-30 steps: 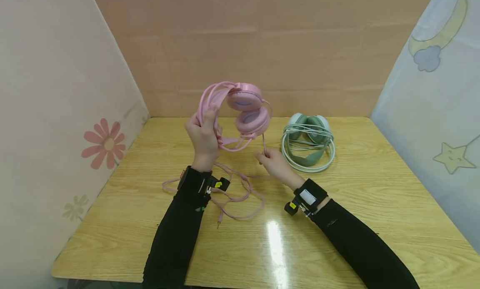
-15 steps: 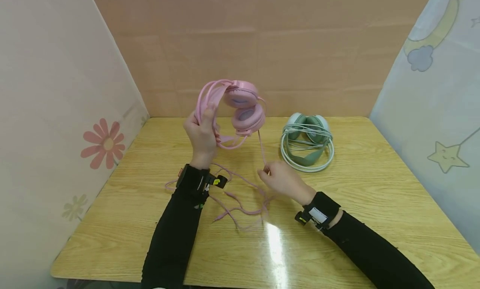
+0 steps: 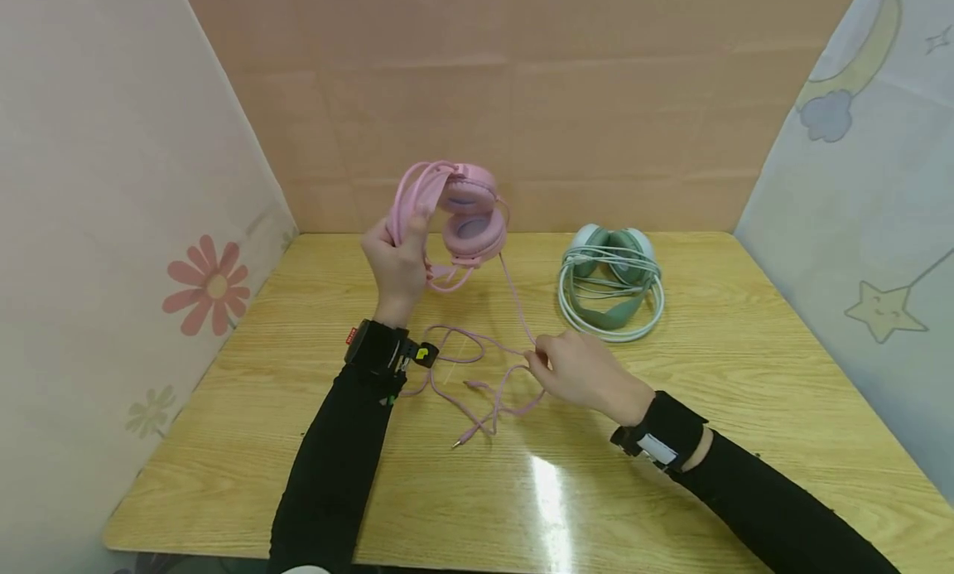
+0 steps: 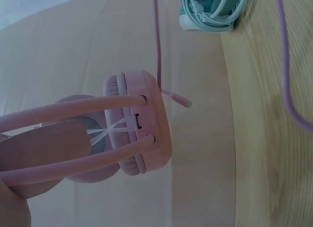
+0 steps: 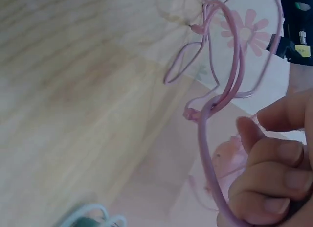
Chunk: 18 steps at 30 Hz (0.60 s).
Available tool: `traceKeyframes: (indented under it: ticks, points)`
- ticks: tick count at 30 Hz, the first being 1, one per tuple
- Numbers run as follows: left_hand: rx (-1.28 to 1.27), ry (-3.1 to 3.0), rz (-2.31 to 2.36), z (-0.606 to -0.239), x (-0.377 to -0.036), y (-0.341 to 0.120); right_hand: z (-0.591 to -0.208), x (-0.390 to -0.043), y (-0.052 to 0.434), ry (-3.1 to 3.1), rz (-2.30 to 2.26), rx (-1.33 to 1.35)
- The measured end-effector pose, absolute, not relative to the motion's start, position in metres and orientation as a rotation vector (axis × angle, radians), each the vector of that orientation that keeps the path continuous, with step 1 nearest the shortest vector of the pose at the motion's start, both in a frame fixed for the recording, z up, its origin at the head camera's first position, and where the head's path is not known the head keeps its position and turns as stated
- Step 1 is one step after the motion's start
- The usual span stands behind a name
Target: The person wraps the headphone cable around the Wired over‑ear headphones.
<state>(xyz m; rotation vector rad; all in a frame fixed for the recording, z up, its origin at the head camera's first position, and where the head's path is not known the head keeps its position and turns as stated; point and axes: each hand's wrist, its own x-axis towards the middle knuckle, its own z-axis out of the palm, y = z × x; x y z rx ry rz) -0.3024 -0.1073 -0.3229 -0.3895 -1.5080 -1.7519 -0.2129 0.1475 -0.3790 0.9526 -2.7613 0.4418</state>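
The pink plastic over-ear headphones (image 3: 456,218) are hanging in the air above the yellow wooden desk (image 3: 745,408), with the left hand (image 3: 395,267) wrapping its fingers (image 3: 417,224) around the arched headband and the two ear cups sitting just past the fingertips. Their thin pink cable (image 3: 514,296) is running down from the cups to the right hand (image 3: 585,375), whose fingers (image 5: 274,173) are pinching it while the slack is lying in loose loops on the desk between the two wrists. Beyond the right hand's fingers, a green headset wound in its pale cord (image 3: 611,280) is resting on the desk.
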Motion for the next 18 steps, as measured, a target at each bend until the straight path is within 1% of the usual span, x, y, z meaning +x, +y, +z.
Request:
traceKeyframes:
  ticks: [9, 18]
  points:
    - [-0.457, -1.542, -1.746, -0.322, -0.299, -0.094, -0.37, -0.193, 0.141, -2.4, 0.043, 1.196]
    - [-0.517, -1.594, -1.808, -0.325, -0.291, -0.085, -0.352, -0.185, 0.132, -2.253, 0.089, 1.406]
